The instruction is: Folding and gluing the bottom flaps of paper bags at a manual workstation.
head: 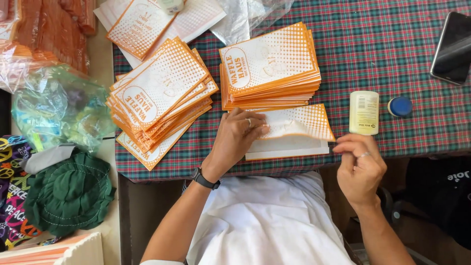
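You look almost straight down from your head-worn camera, close over the checked-cloth worktop (392, 59), its near edge crossing mid-frame. Your white-clad lap fills the bottom centre, with both forearms reaching up into frame. It is the only view.

I note a counter (392, 44) under red-green plaid cloth, two stacks of orange-white paper bags (159, 98) (270, 66), one bag (294, 130) at front edge, cream bottle (364, 112), blue cap (400, 106), dark phone (452, 47).
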